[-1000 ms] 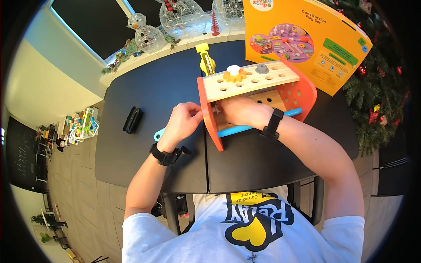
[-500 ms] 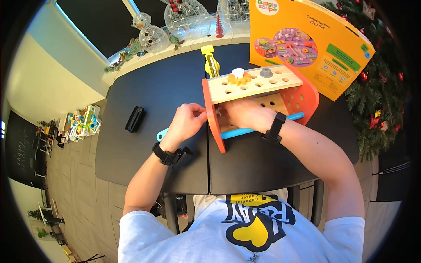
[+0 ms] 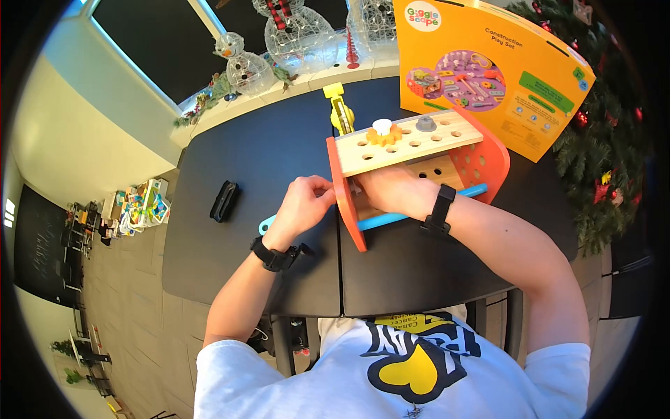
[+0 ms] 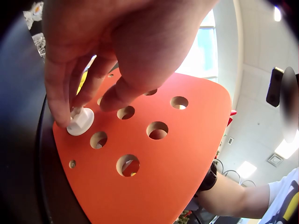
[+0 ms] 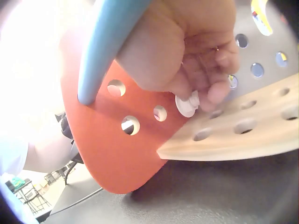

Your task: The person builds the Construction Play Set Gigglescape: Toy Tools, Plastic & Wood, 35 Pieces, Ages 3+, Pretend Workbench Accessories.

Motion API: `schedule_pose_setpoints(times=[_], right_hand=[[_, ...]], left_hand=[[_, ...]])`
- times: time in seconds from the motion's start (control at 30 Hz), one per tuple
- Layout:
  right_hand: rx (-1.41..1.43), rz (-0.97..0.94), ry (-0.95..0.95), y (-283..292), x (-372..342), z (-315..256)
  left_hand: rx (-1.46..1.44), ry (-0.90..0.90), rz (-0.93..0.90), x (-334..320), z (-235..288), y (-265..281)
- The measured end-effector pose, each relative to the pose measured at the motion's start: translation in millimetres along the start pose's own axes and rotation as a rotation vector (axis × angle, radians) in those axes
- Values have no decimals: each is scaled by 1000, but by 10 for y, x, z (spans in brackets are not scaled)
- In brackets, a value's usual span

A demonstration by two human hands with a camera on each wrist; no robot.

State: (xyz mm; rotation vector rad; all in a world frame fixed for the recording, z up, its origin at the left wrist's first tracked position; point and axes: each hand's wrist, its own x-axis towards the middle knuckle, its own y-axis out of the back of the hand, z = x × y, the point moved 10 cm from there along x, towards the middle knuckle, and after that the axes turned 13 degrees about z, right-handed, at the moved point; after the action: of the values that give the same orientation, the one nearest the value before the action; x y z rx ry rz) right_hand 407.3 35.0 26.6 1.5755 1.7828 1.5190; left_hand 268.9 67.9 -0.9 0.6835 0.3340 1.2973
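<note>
The toy workbench has orange end panels, a holed wooden top and a blue bar. At the outer face of its left panel, the left hand has bent fingers around a ridged white piece; the thumb tip lies apart on the panel. Reaching in under the top, the right hand pinches a small white piece against that panel's inner face, between thumb and fingertips. An orange gear with a white bolt head and a grey nut sit on top.
A yellow tool stands behind the bench's left end. The orange-yellow box is upright behind its right side. On the black table lie a black case and a light blue holed strip, partly behind the left wrist.
The head view has shifted slightly, so the bench and hands appear a little lower and further right. Both hands keep their places at the left panel, with little visible finger movement.
</note>
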Motion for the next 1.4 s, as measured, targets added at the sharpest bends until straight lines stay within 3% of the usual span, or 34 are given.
schedule_pose_setpoints(times=[0.2, 0.4, 0.5, 0.8, 0.9, 1.2, 1.4], right_hand=[[53, -100, -134, 92, -8, -64], [176, -6, -43, 75, 0, -44], [85, 69, -7, 120, -14, -48], [98, 11, -19, 190, -12, -132], [92, 146, 55, 152, -14, -76], [48, -38, -86, -39, -20, 54], [110, -7, -56, 103, 5, -73]], left_hand=[[10, 23, -27, 5, 25, -8], [-9, 34, -17, 9, -14, -26], [4, 52, -13, -3, -8, -18], [-17, 43, 4, -14, -4, -3], [-14, 40, 8, -19, 5, -1], [-6, 23, 15, -31, 14, 0], [10, 61, -2, -39, 22, 3]])
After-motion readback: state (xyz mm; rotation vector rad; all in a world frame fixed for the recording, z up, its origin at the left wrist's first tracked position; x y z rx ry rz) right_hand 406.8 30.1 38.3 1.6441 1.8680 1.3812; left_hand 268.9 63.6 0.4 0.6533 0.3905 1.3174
